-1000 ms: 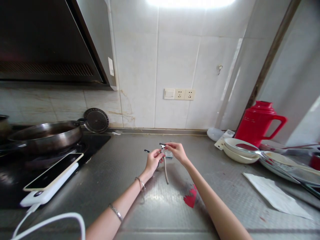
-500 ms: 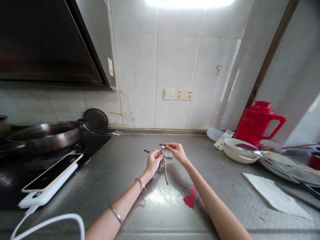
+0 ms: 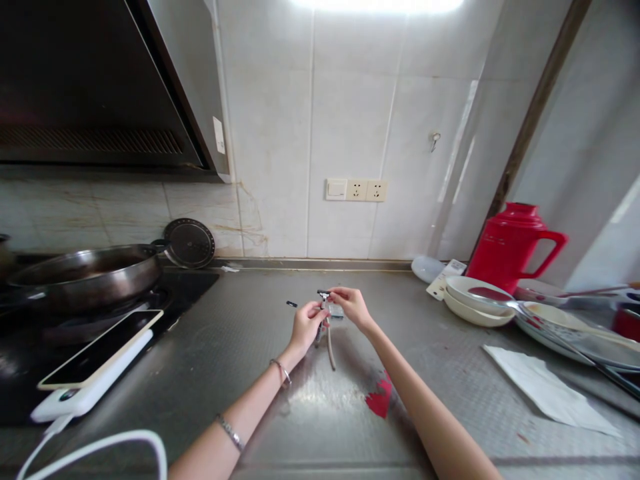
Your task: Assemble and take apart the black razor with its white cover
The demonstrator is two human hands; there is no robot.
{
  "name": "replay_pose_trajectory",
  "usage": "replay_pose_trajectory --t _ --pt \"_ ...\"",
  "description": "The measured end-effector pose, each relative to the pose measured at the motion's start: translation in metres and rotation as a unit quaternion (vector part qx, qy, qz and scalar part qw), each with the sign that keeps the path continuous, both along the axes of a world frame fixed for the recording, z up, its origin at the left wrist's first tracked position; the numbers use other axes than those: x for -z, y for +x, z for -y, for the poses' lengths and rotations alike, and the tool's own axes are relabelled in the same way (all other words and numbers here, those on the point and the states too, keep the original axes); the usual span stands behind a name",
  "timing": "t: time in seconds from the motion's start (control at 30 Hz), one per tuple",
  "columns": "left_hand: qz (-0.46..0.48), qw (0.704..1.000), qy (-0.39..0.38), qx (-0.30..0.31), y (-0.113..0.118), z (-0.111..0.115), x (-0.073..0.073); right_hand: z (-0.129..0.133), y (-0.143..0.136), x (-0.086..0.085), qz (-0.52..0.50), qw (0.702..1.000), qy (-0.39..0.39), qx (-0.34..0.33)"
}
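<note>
Both hands meet over the middle of the metal counter. They hold what looks like a razor (image 3: 325, 297), with a dark crosswise head, a silvery neck and a curved beige handle hanging down. My left hand (image 3: 305, 325) is closed in a pinch around its neck. My right hand (image 3: 353, 307) pinches the right end of the dark head between thumb and fingers. A small clear case (image 3: 336, 311) lies behind, partly covered by my right hand. To the left of my fingers rests a small black piece (image 3: 291, 304), like a razor cartridge.
At left, a phone (image 3: 103, 350) lies on a cabled white power bank (image 3: 90, 387), near a steel pan (image 3: 95, 283) on the stove. At right are stacked bowls (image 3: 475, 310), a red thermos (image 3: 510, 247) and a white tissue (image 3: 547, 390). A red patch (image 3: 380, 398) marks the counter.
The view has shifted very slightly. Both hands keep the same hold on the razor, with no other visible movement.
</note>
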State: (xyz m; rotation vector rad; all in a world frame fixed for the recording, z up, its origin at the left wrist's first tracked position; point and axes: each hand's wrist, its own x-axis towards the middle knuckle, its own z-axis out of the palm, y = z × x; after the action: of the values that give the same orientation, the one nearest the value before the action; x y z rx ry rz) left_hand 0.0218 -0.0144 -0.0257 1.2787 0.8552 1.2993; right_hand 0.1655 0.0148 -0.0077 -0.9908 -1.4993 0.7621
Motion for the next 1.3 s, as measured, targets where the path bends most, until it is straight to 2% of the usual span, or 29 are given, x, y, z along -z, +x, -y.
replay_pose_trajectory --t 0.63,0.97,1.07,1.3 --pt "0.005 1.0 -0.007 -0.01 0.0 -0.002 -0.002 0.003 -0.002 -0.003 0.062 0.998 0.022 -0.007" --pt "0.019 1.0 -0.021 0.01 -0.001 -0.003 -0.005 0.006 -0.008 -0.005 0.03 0.999 0.01 0.018" --pt "0.035 0.999 -0.005 -0.001 -0.001 -0.005 -0.005 0.007 -0.007 -0.007 0.011 1.0 0.005 0.013" --pt "0.07 0.996 0.007 -0.054 -0.015 -0.023 -0.01 0.005 -0.003 -0.01 0.02 0.997 -0.028 0.068"
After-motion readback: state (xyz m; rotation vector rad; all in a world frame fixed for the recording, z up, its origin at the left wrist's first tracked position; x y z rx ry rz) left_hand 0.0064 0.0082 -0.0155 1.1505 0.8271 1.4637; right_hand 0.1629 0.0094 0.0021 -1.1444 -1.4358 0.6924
